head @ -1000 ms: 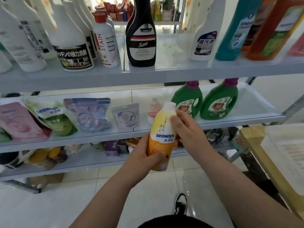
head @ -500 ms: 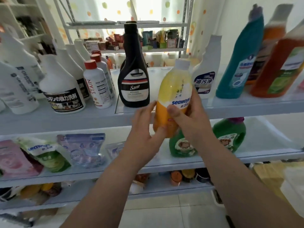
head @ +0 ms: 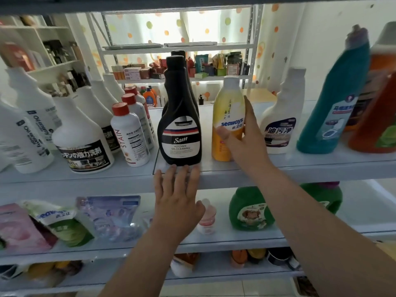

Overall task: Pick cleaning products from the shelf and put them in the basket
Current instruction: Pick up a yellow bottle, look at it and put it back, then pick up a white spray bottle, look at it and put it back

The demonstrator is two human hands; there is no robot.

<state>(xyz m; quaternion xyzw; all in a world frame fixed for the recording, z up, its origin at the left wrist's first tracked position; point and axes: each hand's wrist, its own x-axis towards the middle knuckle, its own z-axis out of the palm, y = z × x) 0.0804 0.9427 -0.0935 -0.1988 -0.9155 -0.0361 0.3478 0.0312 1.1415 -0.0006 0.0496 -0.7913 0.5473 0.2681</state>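
The right hand (head: pixel 242 142) grips the yellow bottle (head: pixel 228 108), thumb laid across the front just under the blue "seaways" lettering and fingers running up its right side and behind it; the bottle stands upright on the upper shelf (head: pixel 300 170), white cap on top, its base on the shelf board; the left hand (head: pixel 177 202) is flat and spread, palm away from the camera, holding nothing, its fingertips at the front lip of that same shelf just below the black bottle (head: pixel 181 133); this black bottle, labelled "Sam Kitchen Oil Cleaning", stands just left of the yellow one with a small gap between them, and a second black one stands right behind it; to the right of the yellow bottle, near the right hand's fingers, is a white bottle with a dark blue label (head: pixel 280 125), then a tilted-looking teal bottle (head: pixel 334 108) and an orange bottle (head: pixel 377 125) at the frame edge; to the left of the black bottle stands a row of white bottles with red caps (head: pixel 128 136), the front one marked "STAIN", and beyond them large white bottles with a black label (head: pixel 81 142); on the shelf below lie soft refill pouches (head: pixel 111 215) to the left, a small pink bottle (head: pixel 206 217) beside the left thumb, and a green jug (head: pixel 250 211) under the right forearm.
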